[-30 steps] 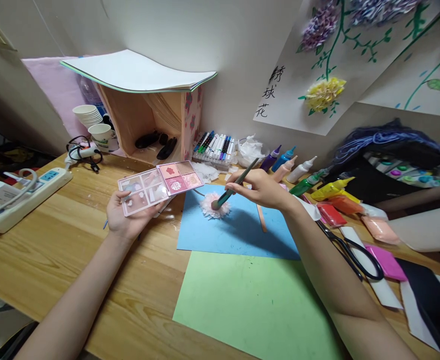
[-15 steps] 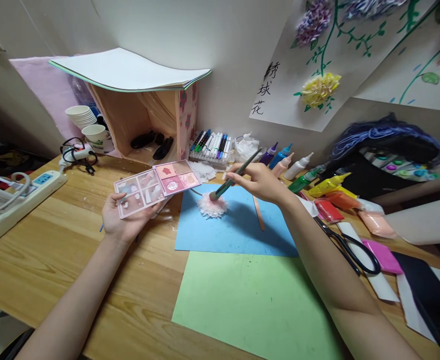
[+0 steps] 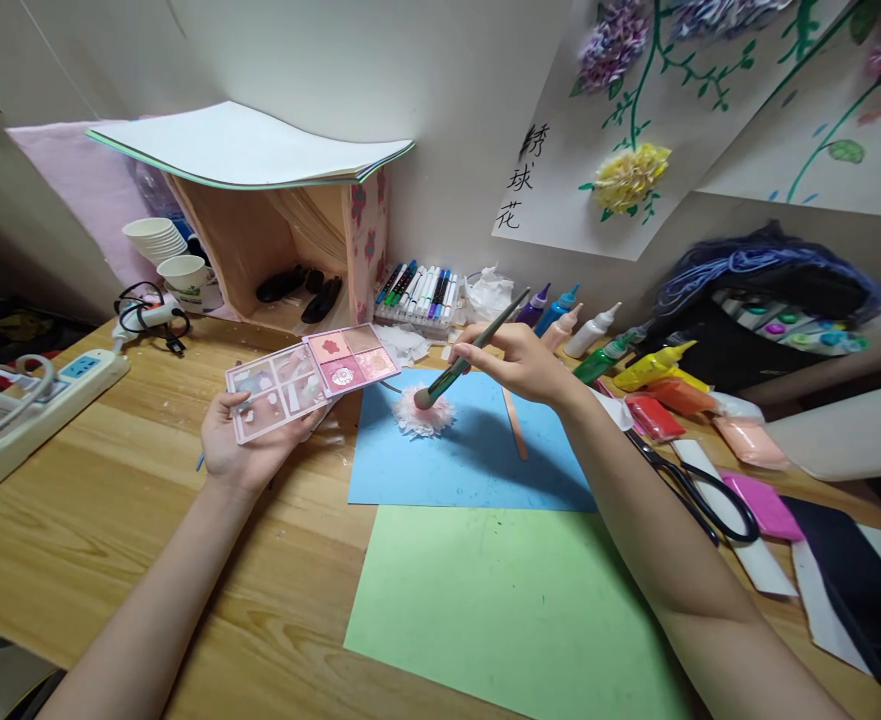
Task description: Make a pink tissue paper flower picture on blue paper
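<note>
My left hand [image 3: 249, 445] is closed around an open makeup palette [image 3: 354, 361] with several pink and peach pans, its lid side lying over my palm. Between the fingers of my right hand [image 3: 511, 360] is a makeup brush [image 3: 477, 341], slanting down to the left. The brush's soft tip touches the middle of a pale pink paper-like flower [image 3: 423, 420]. That flower lies on a blue sheet [image 3: 470, 475], left of a thin wooden stick [image 3: 515, 425].
A green sheet [image 3: 500, 610] lies nearer me. Black-handled scissors [image 3: 717, 495], a pink packet [image 3: 762, 505] and paint bottles [image 3: 594, 330] stand or lie at right. Markers [image 3: 421, 290] and an open box [image 3: 369, 240] are behind, a power strip [image 3: 50, 410] at left.
The brush tip has shifted slightly left and down on the flower. The palette stays in my left hand, and the whole view has moved a little.
</note>
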Demonstrator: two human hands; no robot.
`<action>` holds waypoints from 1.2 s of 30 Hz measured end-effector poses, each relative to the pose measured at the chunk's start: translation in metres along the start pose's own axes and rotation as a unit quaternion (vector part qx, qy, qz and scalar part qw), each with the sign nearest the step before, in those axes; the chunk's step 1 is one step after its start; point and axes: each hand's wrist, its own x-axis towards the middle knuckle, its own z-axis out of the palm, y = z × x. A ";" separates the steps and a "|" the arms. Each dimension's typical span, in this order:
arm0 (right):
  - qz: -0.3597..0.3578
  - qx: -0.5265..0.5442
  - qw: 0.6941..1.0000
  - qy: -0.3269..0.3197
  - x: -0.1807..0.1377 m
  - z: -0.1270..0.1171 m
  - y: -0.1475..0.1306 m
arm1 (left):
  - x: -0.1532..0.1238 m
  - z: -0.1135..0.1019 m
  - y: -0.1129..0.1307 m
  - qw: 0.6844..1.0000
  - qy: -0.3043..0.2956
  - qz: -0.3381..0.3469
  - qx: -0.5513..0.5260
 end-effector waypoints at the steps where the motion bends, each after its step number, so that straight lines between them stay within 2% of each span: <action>1: 0.001 -0.001 1.000 -0.014 0.000 0.000 0.000 | 0.000 0.000 0.000 1.000 -0.002 0.000 0.002; 3: 0.006 0.000 0.999 -0.035 0.000 -0.001 0.001 | 0.000 -0.001 0.000 1.000 -0.009 0.001 0.008; 4: 0.008 0.005 1.000 -0.025 -0.001 -0.002 0.002 | 0.000 -0.001 0.001 1.000 -0.013 0.002 0.012; 6: 0.012 0.028 0.998 0.047 -0.002 -0.007 0.001 | 0.000 -0.001 0.001 1.000 -0.020 0.006 0.017; 9: 0.027 0.061 0.977 0.202 -0.004 -0.017 0.000 | 0.000 -0.002 0.002 1.000 -0.020 0.012 0.018; 11: 0.047 0.069 0.963 0.255 -0.005 -0.022 -0.002 | 0.000 -0.002 0.002 0.999 -0.018 0.017 0.023; 13: 0.064 0.075 0.967 0.234 -0.004 -0.021 -0.002 | 0.000 -0.002 0.001 0.999 -0.020 0.020 0.027; 16: 0.067 0.076 0.988 0.113 -0.001 -0.011 -0.001 | -0.001 -0.002 0.000 0.999 -0.030 0.015 0.021; 19: 0.029 0.014 0.999 -0.005 0.001 0.001 -0.003 | -0.002 -0.002 0.000 0.999 -0.039 0.010 0.010; 21: -0.003 -0.035 0.999 -0.028 0.002 0.005 -0.005 | -0.002 -0.003 0.000 0.999 -0.038 0.009 0.004; 25: -0.040 -0.040 0.998 0.018 0.001 0.008 -0.009 | 0.000 -0.005 0.002 0.999 -0.039 0.016 0.001; 28: -0.077 -0.053 0.995 -0.017 0.000 0.011 -0.011 | 0.000 -0.006 0.002 0.999 -0.048 0.006 0.018; 30: -0.093 -0.056 0.994 -0.008 -0.001 0.010 -0.011 | 0.000 -0.005 0.001 0.998 -0.050 0.008 0.035; 33: -0.082 0.025 0.991 0.098 -0.004 0.005 -0.011 | 0.000 -0.004 0.000 0.997 -0.040 0.021 0.057; 36: -0.057 0.130 0.967 0.210 -0.006 -0.003 -0.012 | -0.001 -0.003 -0.002 0.997 -0.026 0.017 0.073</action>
